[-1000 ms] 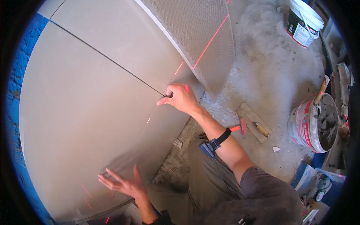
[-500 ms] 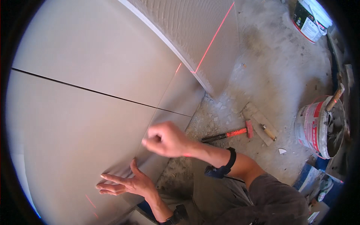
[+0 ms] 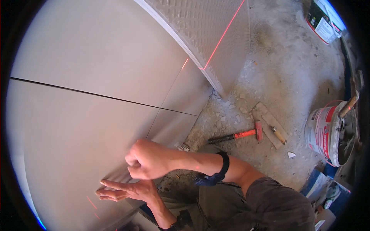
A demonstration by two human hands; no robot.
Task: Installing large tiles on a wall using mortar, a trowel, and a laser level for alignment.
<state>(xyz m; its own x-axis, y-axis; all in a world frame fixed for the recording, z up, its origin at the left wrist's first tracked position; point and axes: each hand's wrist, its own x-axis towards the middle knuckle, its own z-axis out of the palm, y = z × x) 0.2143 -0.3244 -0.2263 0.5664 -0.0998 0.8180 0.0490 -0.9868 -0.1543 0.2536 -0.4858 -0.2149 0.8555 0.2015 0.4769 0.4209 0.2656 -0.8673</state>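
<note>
Well, right hand point(image 3: 148, 159) fisted, left hand point(image 3: 132, 191) spread over near tile point(image 3: 77, 142), neither visibly holding anything; even pressure along thin seam point(image 3: 153, 123) seems best.

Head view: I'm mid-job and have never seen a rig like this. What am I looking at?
No machine here: these are a person's bare hands. The picture comes from the left of two fisheye cameras on their head, looking down, so straight edges bend near the rim. The left hand is spread at a large smooth panel; the right hand is curled into a fist, overlapping it in the view, and I see nothing held in either. A ridged panel shows at the top, crossed by a red line. On the floor lie a hammer and a flat trowel; a white-and-red bucket is at right.
</note>
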